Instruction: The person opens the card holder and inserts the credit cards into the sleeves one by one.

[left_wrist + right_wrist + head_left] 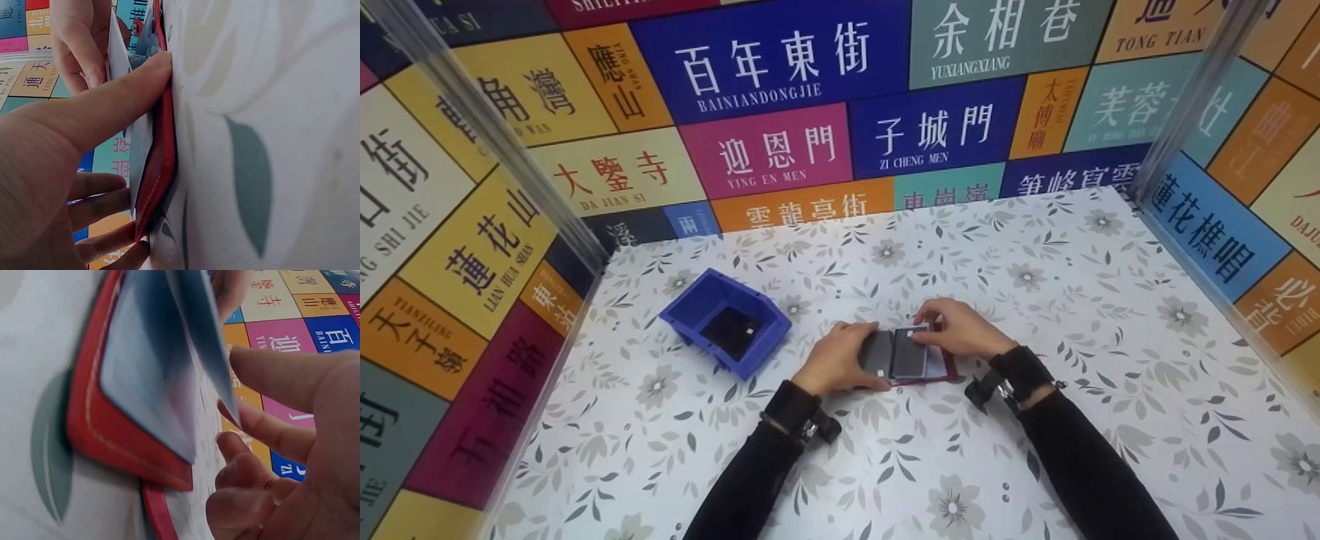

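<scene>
Red card holder (129, 443) unfolded on floral tabletop (847, 465), right of blue plastic bin (769, 346). Left hand (838, 356) clamped round holder's bin-side edge. Right hand (958, 330), farther from bin, pinching grey page (910, 357).

Lettered walls (780, 67) border a floral tabletop (885, 465) bearing a blue bin (690, 304).

The wallet (165, 140) is red, the bin (766, 346) blue, the tabletop (885, 442) grey-flowered.
</scene>
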Action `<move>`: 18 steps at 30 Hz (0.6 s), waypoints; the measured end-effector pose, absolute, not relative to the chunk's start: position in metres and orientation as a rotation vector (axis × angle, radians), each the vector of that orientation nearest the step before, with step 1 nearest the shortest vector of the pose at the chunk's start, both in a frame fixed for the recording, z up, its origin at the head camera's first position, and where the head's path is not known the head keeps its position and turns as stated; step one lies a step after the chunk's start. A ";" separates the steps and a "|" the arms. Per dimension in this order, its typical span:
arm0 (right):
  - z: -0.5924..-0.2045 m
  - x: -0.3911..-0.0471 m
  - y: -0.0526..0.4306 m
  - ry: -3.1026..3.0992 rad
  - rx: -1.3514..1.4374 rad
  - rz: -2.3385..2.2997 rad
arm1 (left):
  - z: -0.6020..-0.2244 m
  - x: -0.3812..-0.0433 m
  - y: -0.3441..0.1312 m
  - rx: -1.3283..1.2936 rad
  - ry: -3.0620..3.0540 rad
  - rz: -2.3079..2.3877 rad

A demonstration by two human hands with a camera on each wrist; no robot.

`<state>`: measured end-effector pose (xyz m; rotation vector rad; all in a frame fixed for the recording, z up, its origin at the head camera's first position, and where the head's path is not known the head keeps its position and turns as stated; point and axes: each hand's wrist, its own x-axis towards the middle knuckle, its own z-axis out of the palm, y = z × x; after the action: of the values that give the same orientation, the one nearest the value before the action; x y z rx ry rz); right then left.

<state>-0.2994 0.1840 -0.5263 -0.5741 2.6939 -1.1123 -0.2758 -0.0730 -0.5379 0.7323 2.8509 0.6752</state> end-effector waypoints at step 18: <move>-0.528 -0.300 0.181 2.485 -0.404 -1.387 | -0.538 -0.276 -0.077 0.715 2.845 0.690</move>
<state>-0.2999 0.1811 -0.5281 -0.4039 2.4847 -1.3875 -0.2764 -0.0767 -0.5379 0.7153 2.8446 0.6897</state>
